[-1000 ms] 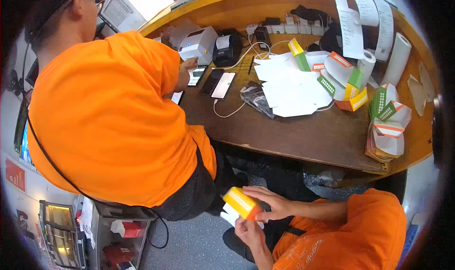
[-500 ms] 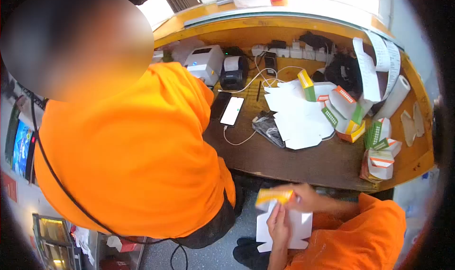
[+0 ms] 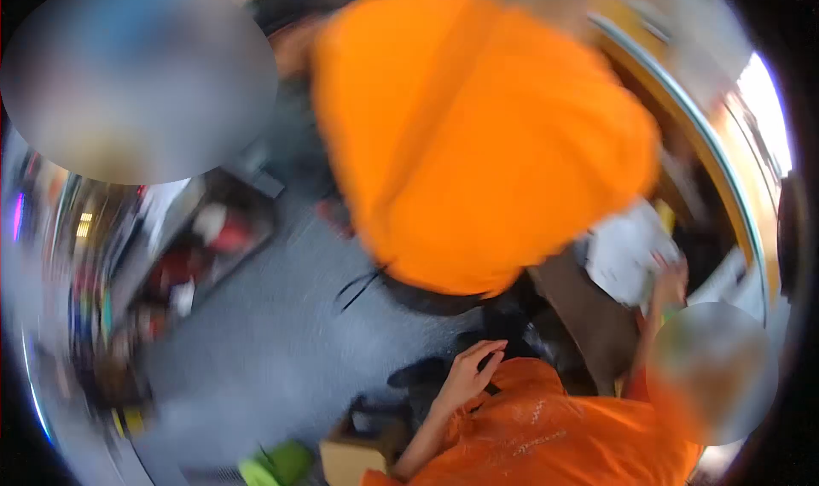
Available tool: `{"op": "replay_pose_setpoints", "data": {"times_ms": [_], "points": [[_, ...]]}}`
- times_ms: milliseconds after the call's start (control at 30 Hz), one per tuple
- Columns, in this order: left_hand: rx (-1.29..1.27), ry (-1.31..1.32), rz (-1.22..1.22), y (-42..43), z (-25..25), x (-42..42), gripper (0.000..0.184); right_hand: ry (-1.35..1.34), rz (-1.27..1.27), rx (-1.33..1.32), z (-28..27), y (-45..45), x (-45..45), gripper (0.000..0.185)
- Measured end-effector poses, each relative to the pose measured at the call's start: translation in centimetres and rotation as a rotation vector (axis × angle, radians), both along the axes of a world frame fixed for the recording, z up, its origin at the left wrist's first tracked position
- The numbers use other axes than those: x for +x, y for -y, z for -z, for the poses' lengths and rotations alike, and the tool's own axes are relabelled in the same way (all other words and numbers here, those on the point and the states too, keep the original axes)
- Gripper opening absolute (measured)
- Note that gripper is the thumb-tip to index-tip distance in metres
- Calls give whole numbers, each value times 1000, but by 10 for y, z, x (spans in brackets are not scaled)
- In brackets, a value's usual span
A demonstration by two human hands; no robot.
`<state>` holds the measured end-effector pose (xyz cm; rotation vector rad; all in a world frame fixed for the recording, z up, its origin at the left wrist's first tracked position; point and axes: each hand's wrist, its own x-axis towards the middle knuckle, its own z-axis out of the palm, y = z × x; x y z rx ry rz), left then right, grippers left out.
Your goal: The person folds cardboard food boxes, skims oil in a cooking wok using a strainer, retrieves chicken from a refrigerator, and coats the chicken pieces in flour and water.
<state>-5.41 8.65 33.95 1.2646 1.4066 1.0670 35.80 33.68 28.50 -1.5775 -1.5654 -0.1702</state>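
My left hand (image 3: 472, 373) is held over the front of my orange shirt, its fingers stretched out and its thumb apart, with nothing in it. Reaching to the desk at the right, my right hand (image 3: 670, 281) is at the edge of the flat white carton sheets (image 3: 627, 251). Motion blur smears its fingers, so their grip is unclear. A brown desk top (image 3: 589, 320) shows beside the sheets.
A person in an orange shirt (image 3: 486, 136) stands close ahead, beside the desk. At the left is a shelf (image 3: 192, 264) with blurred red and white items. A cardboard box (image 3: 358, 452) and a green object (image 3: 277, 465) are on the grey floor (image 3: 281, 332).
The view has swung left, shifting the desk to the right edge. Both hands were folding a carton with a yellow-orange end; now they are apart, the left empty and the right at the sheets.
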Motion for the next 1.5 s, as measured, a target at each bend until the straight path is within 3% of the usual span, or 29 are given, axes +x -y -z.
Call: {"op": "replay_pose_setpoints", "data": {"times_ms": [33,100,133,167,233,267,300,333,367,467,533,667,733,800,867,900,967,1033,1133,1167,1200,1267,1300,1333,1367,1400,1467,1500], "points": [[-6,-16,-156,20,13,-20,24,79,37,64,10,13,-13,30],[-71,-207,-207,62,46,-62,28,56,-56,10,55,41,-50,33],[-73,-216,-308,90,58,-82,28,-335,-253,-182,90,61,-82,33],[-112,-307,-401,121,72,-100,30,-169,-410,-407,123,82,-105,27],[-205,-341,-570,178,92,-134,35,42,-861,-652,103,150,-213,20],[-204,-321,-631,207,99,-150,35,224,-972,-689,107,177,-256,18],[-233,-359,-711,236,105,-166,35,329,-985,-911,91,208,-309,17],[-266,-386,-795,263,107,-179,36,228,-1112,-1074,94,229,-350,17],[-298,-392,-876,288,105,-188,36,102,-1267,-1151,148,227,-366,12],[-390,-355,-1056,371,94,-219,35,409,-1553,-1299,159,232,-456,19],[-452,-319,-1198,418,78,-232,33,389,-1390,-1498,161,234,-501,19],[-512,-362,-1432,503,136,-239,31,416,-1180,-1598,119,272,-587,18],[-881,-149,-1419,535,138,-255,33,516,-1088,-1660,130,281,-610,19],[-916,-81,-1432,567,168,-258,35,594,-1010,-1713,139,288,-625,21],[-943,-55,-1459,592,190,-286,37,611,-1175,-1732,171,294,-639,19],[-988,37,-1437,601,193,-304,39,870,-1572,-1518,229,263,-628,21],[-1030,118,-1425,617,212,-343,41,828,-1444,-1655,238,278,-675,22],[-686,387,-1701,626,255,-363,40,800,-1308,-1752,229,305,-740,23],[-643,612,-1920,641,304,-375,39,528,-1020,-1911,200,358,-870,26],[-788,531,-1835,647,318,-372,37,485,-1003,-1913,202,370,-918,27],[-916,454,-1762,648,329,-373,36,530,-1049,-1877,203,385,-973,28],[-614,828,-1911,644,317,-379,35,1017,-1361,-1580,229,390,-1082,29],[-519,970,-1954,640,301,-381,34,873,-1306,-1641,234,396,-1127,26],[-669,1034,-2037,635,262,-412,30,622,-1494,-1632,233,412,-1174,22],[-810,1089,-2123,634,241,-445,26,602,-1386,-1717,238,428,-1228,22],[-804,1112,-2148,639,246,-450,26,683,-1528,-1582,251,434,-1274,24],[-461,1233,-2168,642,278,-437,21,775,-1494,-1496,220,498,-1360,27],[-587,1325,-2205,636,301,-435,18,778,-1520,-1440,208,536,-1396,28]]}}
